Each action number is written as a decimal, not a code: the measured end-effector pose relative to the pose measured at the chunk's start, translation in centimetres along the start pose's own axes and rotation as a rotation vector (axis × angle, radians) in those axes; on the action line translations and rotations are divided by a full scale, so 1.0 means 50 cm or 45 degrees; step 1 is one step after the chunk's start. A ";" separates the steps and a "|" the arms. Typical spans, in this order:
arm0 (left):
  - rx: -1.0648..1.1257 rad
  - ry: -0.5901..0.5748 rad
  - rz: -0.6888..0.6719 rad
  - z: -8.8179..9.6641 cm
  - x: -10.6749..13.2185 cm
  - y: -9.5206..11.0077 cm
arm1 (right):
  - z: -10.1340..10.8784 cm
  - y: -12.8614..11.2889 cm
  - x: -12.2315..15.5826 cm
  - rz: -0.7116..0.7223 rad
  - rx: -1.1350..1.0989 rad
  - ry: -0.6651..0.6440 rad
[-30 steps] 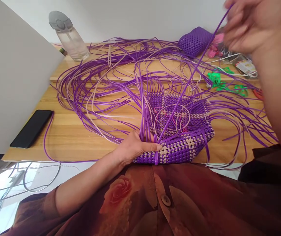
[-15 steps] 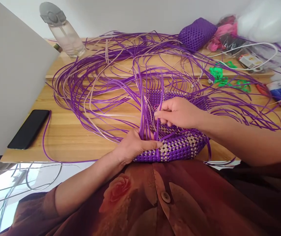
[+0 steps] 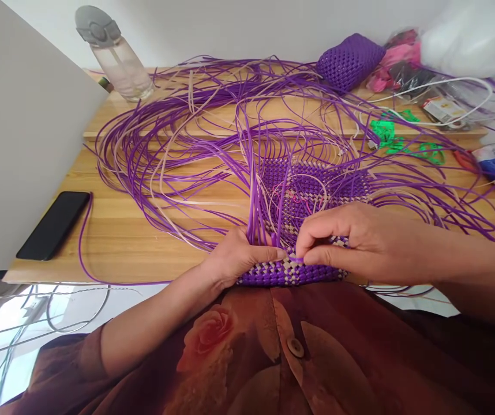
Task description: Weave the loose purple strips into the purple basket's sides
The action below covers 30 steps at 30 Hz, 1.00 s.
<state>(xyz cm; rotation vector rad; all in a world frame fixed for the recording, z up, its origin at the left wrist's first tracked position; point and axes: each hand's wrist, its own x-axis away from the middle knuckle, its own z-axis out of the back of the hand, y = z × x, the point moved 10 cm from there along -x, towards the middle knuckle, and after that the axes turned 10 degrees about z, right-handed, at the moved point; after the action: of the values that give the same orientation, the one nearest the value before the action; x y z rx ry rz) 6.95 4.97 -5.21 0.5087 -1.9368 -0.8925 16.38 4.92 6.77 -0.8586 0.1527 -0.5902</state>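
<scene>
Risk: weave slackens if either grip slips. We see right hand (image 3: 360, 242) fingers pinching a purple strand (image 3: 298, 260) at the near rim of the half-woven basket (image 3: 269, 275), at the front edge of the tabletop (image 3: 143, 248); left hand (image 3: 239, 259) fingers press together on that rim. Loose strands (image 3: 156, 150) could snag.

Wooden table (image 3: 122, 242) bears phone (image 3: 53, 225), bottle (image 3: 117, 57), purple strips (image 3: 178, 132).

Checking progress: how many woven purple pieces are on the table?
2. A half-woven purple-and-cream plastic-strip basket at the near edge, gripped by the left hand and right hand; a small all-purple woven pouch at the far right. Loose strips may hide more.
</scene>
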 end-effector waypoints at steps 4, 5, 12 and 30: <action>-0.004 0.025 -0.026 0.003 0.004 0.003 | -0.027 -0.007 -0.021 0.058 -0.281 0.032; -0.010 0.036 -0.024 0.004 0.005 0.002 | -0.028 0.008 -0.025 0.014 -0.316 0.074; -0.117 0.047 -0.057 -0.001 0.014 0.010 | -0.019 0.099 -0.019 -0.319 -0.281 0.370; -0.179 0.118 -0.192 0.008 0.011 0.023 | 0.030 -0.005 -0.083 -0.221 -0.098 0.210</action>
<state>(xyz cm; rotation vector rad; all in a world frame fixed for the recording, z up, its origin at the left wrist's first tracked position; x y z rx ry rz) 6.34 5.51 -4.15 0.6079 -1.7547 -1.0743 13.36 8.06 7.53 -0.9032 0.2537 -0.8228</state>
